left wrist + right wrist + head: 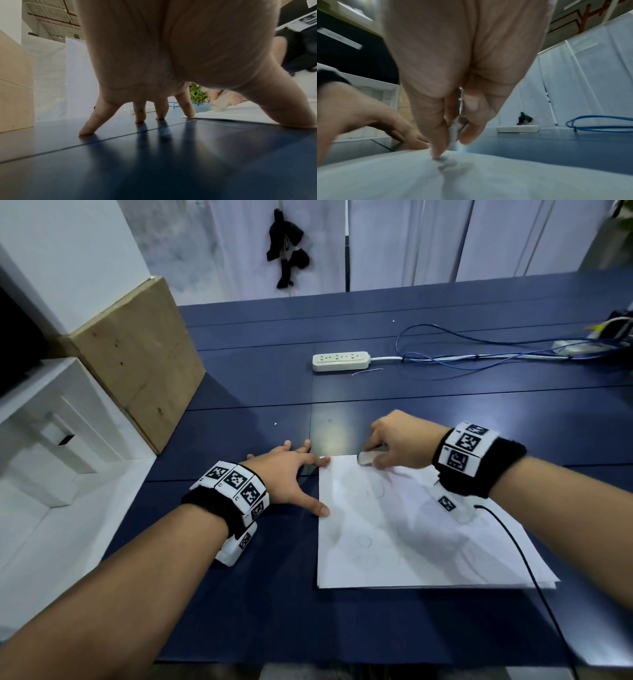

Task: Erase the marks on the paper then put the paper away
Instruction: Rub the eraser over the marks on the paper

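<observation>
A white sheet of paper (411, 529) with faint pencil marks lies on the dark blue table (260, 594). My left hand (291, 470) is spread flat beside the sheet's left edge, with its index fingertip and thumb tip pressing the paper's left side (240, 115) and the other fingers on the table. My right hand (394, 446) pinches a grey-white eraser (368, 457) and holds it down on the sheet's far edge. In the right wrist view the eraser (454, 129) sits between thumb and fingers, just above the paper (471, 175).
A white power strip (340, 361) with its cord and blue cables (479, 354) lies farther back on the table. A wooden board (144, 350) leans at the table's left edge beside white shelving (51, 433). A black wire (527, 563) runs from my right wrist across the paper.
</observation>
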### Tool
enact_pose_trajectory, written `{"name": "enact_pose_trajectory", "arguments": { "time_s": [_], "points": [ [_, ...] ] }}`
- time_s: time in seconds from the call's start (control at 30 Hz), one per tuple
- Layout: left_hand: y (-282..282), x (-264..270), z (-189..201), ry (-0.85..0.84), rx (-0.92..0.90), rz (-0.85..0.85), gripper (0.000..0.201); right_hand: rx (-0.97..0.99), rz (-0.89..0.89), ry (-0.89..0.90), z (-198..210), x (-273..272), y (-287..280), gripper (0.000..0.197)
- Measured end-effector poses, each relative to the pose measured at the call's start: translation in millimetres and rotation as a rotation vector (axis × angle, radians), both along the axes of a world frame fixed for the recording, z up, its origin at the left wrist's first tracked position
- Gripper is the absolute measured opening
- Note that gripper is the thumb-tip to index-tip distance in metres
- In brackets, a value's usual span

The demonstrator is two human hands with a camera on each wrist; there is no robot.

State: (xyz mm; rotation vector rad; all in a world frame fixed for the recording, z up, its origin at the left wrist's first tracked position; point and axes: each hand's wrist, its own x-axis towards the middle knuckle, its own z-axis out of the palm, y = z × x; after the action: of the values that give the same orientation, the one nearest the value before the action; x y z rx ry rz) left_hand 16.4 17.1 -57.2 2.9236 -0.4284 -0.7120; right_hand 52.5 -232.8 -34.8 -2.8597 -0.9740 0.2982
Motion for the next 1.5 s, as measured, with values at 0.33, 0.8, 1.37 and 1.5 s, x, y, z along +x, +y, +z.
{"name": "enact_pose_trajectory", "arguments": {
  "time_s": [0.33,0.8,1.37,1.5],
  "points": [
    [0,-1,1,0.006,0.004,0.003,0.112,0.013,-0.006,0.029,1,-2,-2,0.027],
    [-2,-1,2,0.002,0.006,0.004,0.112,0.016,0.003,0.018,0,-6,-3,0.022],
    [-1,1,0,0.002,-0.006,0.014,0.115,-0.024,0.144,0.197,2,-38,-13,0.026],
    [-1,0,0,0.009,-0.014,0.017,0.114,-0.036,0.082,0.160,4,-16,-8,0.029]
  ]
}}
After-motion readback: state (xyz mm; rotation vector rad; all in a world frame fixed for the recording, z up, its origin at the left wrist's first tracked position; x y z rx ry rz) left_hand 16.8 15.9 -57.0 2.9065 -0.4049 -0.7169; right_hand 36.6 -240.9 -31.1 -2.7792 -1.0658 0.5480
